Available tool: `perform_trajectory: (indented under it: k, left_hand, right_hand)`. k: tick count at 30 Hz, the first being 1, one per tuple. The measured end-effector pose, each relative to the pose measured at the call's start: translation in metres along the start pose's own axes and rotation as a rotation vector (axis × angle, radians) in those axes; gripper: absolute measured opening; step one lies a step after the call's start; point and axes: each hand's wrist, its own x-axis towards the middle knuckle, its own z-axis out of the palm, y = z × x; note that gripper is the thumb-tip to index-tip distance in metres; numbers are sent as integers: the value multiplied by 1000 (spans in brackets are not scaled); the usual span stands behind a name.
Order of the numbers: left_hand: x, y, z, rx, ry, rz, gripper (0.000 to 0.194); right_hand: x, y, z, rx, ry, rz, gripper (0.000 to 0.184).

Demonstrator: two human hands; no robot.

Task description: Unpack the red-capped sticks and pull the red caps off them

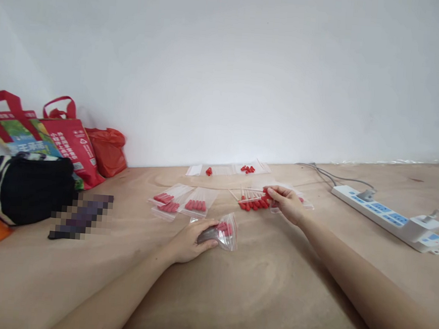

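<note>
My left hand (193, 240) is closed round a clear zip bag (230, 241) that has several red pieces (224, 229) inside, held at the wooden tabletop. My right hand (287, 203) pinches a red-tipped stick (266, 189) between thumb and fingers, over a loose pile of red-tipped sticks (252, 203) with thin pale shafts. Partly hidden behind that hand lies another clear bag (307, 206). To the left of the pile are filled zip bags (200, 206), each with red pieces in a row.
At the wall lie flat bags with red pieces (248, 170) on them. A white power strip (383, 213) with cables stands at the right. Shopping bags (72, 143), a red plastic bag (106, 150) and a black cloth bag (38, 191) crowd the left, beside a blurred dark object (82, 217).
</note>
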Motion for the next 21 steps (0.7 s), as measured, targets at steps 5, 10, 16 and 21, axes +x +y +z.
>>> perform_trajectory:
  k: [5, 10, 16, 21]
  left_hand:
    - [-1, -1, 1, -5, 4, -1, 44]
    - [-1, -2, 2, -28, 7, -3, 44]
    - [-2, -1, 0, -24, -7, -19, 44]
    - [-2, 2, -1, -18, -9, -40, 45]
  right_hand:
    - [1, 4, 18, -229, 181, -241, 37]
    - [4, 15, 61, -702, 15, -562, 22]
    - [12, 25, 87, -1184, -232, -516, 18]
    - [9, 25, 87, -1199, -238, -517, 22]
